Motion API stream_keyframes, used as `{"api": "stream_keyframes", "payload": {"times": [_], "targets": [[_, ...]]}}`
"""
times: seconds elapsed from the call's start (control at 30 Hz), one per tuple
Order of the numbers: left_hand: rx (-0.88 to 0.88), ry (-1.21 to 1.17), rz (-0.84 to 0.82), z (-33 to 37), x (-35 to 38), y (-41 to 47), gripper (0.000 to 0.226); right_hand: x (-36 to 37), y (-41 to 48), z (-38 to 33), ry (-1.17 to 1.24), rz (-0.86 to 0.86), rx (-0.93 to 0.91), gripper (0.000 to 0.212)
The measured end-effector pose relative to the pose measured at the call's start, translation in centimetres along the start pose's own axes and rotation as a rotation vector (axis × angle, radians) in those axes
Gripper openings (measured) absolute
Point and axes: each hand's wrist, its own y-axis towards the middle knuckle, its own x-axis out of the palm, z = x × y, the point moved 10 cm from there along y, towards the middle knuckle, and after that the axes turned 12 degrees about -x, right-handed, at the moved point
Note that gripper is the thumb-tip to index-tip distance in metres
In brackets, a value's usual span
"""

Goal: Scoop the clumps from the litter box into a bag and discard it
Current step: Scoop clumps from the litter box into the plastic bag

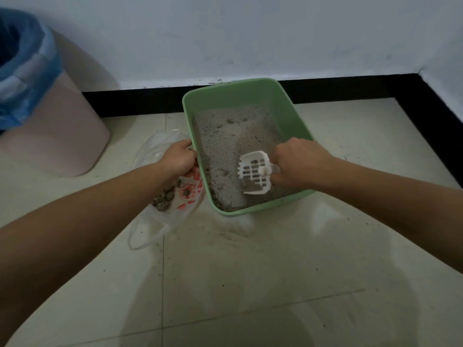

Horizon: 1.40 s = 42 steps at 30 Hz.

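Observation:
A green litter box stands on the tiled floor, filled with grey litter. My right hand grips the handle of a white slotted scoop, whose front edge digs into the litter near the box's near right corner. A translucent plastic bag with red print lies on the floor against the box's left side, holding dark clumps. My left hand grips the bag's top edge right beside the box's left rim.
A pink waste bin lined with a blue bag stands at the far left. A white wall with a black baseboard runs behind the box. Litter grains are scattered on the floor tiles in front.

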Motion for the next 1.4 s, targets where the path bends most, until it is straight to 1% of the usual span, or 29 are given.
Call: {"api": "stream_keyframes", "payload": {"times": [0.13,0.2,0.33,0.4,0.47,0.5,0.6,0.67,0.7,0.8,0.9,0.93,1.0,1.03,1.07,1.17,1.27,1.33,1.4], "targets": [[0.028,0.037,0.019,0.0,0.4,-0.1,0.038,1.1,0.2,-0.2,0.214,-0.069,0.055,0.032],[0.043,0.046,0.023,0.1,0.4,0.0,0.038,0.6,0.1,-0.6,0.215,-0.115,0.048,0.035],[0.054,0.031,0.02,-0.1,0.5,0.0,0.037,-1.9,0.1,-2.4,0.059,-0.127,-0.026,0.029],[0.06,0.026,0.015,-0.2,0.6,0.0,0.036,-1.5,0.6,-3.6,0.114,-0.196,-0.049,0.03],[0.065,0.013,0.007,-0.3,0.7,0.0,0.036,-0.2,0.9,-4.2,0.225,-0.271,-0.032,0.034],[0.064,0.006,0.002,-0.4,0.7,0.2,0.036,0.3,1.0,-4.3,0.263,-0.28,-0.014,0.035],[0.051,-0.001,-0.015,-0.8,0.5,0.7,0.037,1.4,0.8,-5.0,0.259,-0.239,0.028,0.034],[0.046,-0.015,-0.035,-0.9,0.5,1.0,0.036,2.1,0.7,-6.2,0.241,-0.187,0.043,0.021],[0.044,-0.025,-0.045,-0.9,0.5,1.0,0.036,2.4,0.8,-6.9,0.233,-0.164,0.037,0.018],[0.04,-0.048,-0.068,-1.1,0.5,1.2,0.034,2.9,2.1,-8.4,0.204,-0.104,-0.042,0.019],[0.031,-0.09,-0.097,-1.5,0.6,1.6,0.036,3.2,3.4,-8.1,0.198,-0.059,-0.046,0.009],[0.029,-0.099,-0.105,-1.7,0.6,1.7,0.037,3.7,3.9,-7.8,0.195,-0.042,-0.044,0.01],[0.029,-0.102,-0.107,-1.6,0.6,1.8,0.037,4.6,5.0,-7.2,0.216,0.013,-0.034,0.035],[0.027,-0.105,-0.104,-1.7,0.7,1.8,0.037,5.3,5.6,-6.9,0.231,0.045,-0.022,0.042],[0.026,-0.109,-0.1,-1.7,0.7,1.8,0.038,6.0,6.3,-6.7,0.248,0.079,-0.001,0.045],[0.02,-0.124,-0.097,-1.8,0.7,1.9,0.038,9.0,8.9,-7.0,0.316,0.121,0.102,0.047],[0.014,-0.159,-0.105,-2.1,0.7,1.8,0.039,9.3,10.4,-6.9,0.442,0.21,0.215,0.052],[0.007,-0.174,-0.093,-2.3,0.6,1.6,0.04,8.3,11.0,-6.8,0.484,0.223,0.191,0.048],[0.01,-0.164,-0.076,-2.3,0.6,1.4,0.04,7.5,11.2,-5.9,0.623,0.283,0.171,0.038]]}}
